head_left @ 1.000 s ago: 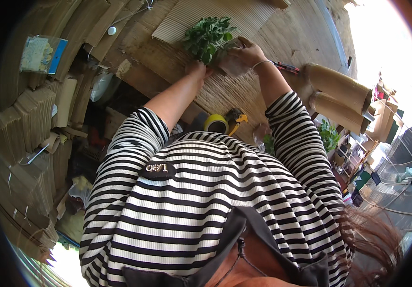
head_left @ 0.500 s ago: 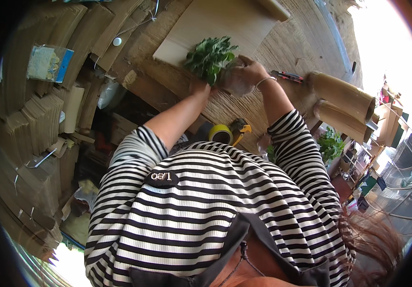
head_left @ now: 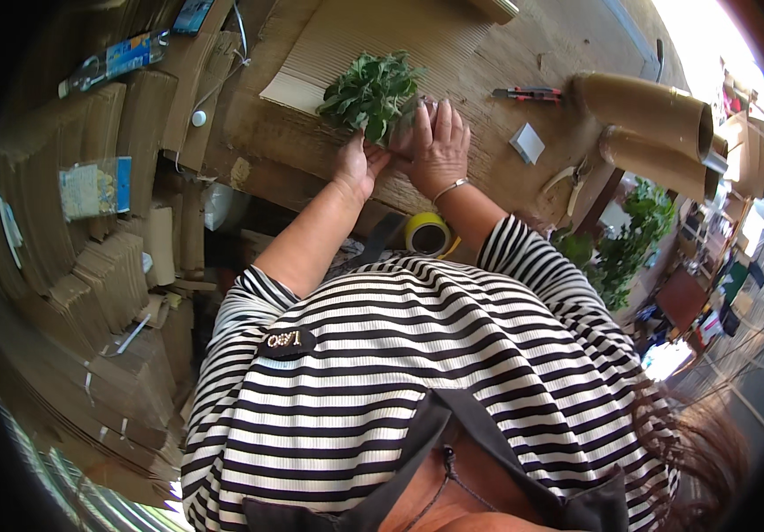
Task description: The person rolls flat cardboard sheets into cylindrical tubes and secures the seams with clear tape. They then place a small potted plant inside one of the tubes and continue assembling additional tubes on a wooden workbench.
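A bushy green leafy plant (head_left: 371, 91) lies on its side at the worktable's near edge, leaves toward the upper left. Its base looks wrapped in clear, brownish plastic and is mostly hidden by my hands. My left hand (head_left: 360, 167) is closed at the underside of the plant, where stems meet wrapping; its fingertips are partly hidden. My right hand (head_left: 439, 152) rests over the wrapped base with its fingers stretched out and slightly apart. Beyond the leaves lies a corrugated cardboard sheet (head_left: 346, 44).
Right of my hands are a utility knife (head_left: 528, 94), a small white box (head_left: 527, 143), pliers-like cutters (head_left: 568, 184) and cardboard rolls (head_left: 648, 102). Yellow tape (head_left: 427, 235) sits close to my body. Stacked cardboard (head_left: 102, 284) fills the left; more plants (head_left: 634, 235) stand at right.
My right hand has turned from gripping the plastic's side to lying over it with fingers extended. The plant has shifted slightly left in view. The whole view has shifted, showing the white box and cutters.
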Motion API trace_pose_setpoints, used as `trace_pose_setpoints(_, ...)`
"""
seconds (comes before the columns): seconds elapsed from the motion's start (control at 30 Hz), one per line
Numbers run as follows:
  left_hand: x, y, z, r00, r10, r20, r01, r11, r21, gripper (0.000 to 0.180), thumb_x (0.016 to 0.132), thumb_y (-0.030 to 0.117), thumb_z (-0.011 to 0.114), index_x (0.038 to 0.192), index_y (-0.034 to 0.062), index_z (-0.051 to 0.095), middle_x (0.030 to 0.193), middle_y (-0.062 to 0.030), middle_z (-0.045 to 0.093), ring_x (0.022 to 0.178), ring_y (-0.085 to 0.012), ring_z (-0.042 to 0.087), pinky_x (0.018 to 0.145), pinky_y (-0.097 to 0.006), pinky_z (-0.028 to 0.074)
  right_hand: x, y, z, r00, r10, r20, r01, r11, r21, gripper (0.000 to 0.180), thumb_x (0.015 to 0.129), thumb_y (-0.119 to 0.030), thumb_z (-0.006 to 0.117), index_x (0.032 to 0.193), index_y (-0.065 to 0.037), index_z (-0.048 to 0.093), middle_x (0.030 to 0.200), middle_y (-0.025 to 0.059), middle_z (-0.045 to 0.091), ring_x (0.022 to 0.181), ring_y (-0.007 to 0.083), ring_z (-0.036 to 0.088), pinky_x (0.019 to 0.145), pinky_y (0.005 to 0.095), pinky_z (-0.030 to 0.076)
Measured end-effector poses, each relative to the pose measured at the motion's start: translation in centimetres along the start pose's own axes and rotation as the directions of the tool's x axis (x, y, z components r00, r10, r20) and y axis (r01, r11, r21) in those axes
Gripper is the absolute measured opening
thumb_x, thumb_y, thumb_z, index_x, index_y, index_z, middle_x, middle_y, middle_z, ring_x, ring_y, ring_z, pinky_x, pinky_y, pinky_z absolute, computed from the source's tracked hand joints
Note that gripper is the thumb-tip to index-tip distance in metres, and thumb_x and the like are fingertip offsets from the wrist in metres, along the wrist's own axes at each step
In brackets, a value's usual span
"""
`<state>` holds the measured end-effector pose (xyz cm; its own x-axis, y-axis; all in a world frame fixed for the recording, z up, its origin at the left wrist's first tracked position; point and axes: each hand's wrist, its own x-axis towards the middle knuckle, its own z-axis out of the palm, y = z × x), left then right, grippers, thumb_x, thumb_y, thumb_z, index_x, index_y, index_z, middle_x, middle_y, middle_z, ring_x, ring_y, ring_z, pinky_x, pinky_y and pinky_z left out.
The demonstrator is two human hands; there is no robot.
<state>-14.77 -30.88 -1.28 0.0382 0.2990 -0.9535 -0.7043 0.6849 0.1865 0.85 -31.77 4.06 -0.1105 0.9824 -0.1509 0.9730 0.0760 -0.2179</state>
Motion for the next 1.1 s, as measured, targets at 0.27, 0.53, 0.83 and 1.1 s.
trace_pose_setpoints(0.27,-5.8,0.5,1.0,0.489,0.438,0.754,-0.862,0.109,0.495,0.014,0.091,0.0,0.066,0.104,0.0038,0.062,0.097,-0.0091,0.065,0.089,-0.0242,0.068,0.081,-0.035,0.057,2.0,2.4,-0.1,1.0,0.007,-0.011,-0.006,0.997,0.081,0.113,0.059,-0.042,0.09,0.154,-0.016,0.035,0.152,0.0215,0.037,0.136,0.0418,0.042,0.11,0.0544,0.038)
trace_pose_setpoints(0.53,-3.1,5.6,4.9,0.531,-0.001,0.847,-0.632,-0.666,0.396,0.009,0.088,0.012,0.058,0.095,0.0076,0.06,0.099,-0.0164,0.067,0.099,-0.0385,0.066,0.085,-0.051,0.055,2.3,3.1,-1.7,0.997,0.039,0.062,-0.048,0.987,0.154,0.108,0.06,-0.041,0.09,0.152,-0.02,0.038,0.151,0.0174,0.038,0.135,0.0387,0.043,0.109,0.0519,0.039)
trace_pose_setpoints(0.83,-3.7,7.2,10.0,0.882,-0.294,0.368,-0.435,-0.808,0.396,0.098,0.088,0.069,0.062,0.161,0.0136,0.027,0.163,-0.0228,0.033,0.146,-0.0442,0.038,0.119,-0.048,0.036,2.2,4.4,-0.8,1.0,0.008,-0.002,-0.008,0.979,0.205,0.108,0.06,-0.047,0.089,0.152,-0.018,0.041,0.147,0.0183,0.042,0.132,0.0381,0.045,0.104,0.0514,0.04)
trace_pose_setpoints(1.1,-0.9,9.9,6.4,0.833,-0.19,0.52,-0.314,-0.936,0.161,0.09,0.089,0.056,0.07,0.157,0.0095,0.035,0.148,-0.0234,0.053,0.136,-0.0396,0.052,0.117,-0.05,0.036,3.0,4.4,-1.5,0.995,0.014,0.096,-0.032,0.982,0.187,0.108,0.063,-0.044,0.089,0.155,-0.019,0.037,0.149,0.0188,0.041,0.13,0.0383,0.047,0.102,0.0511,0.042)
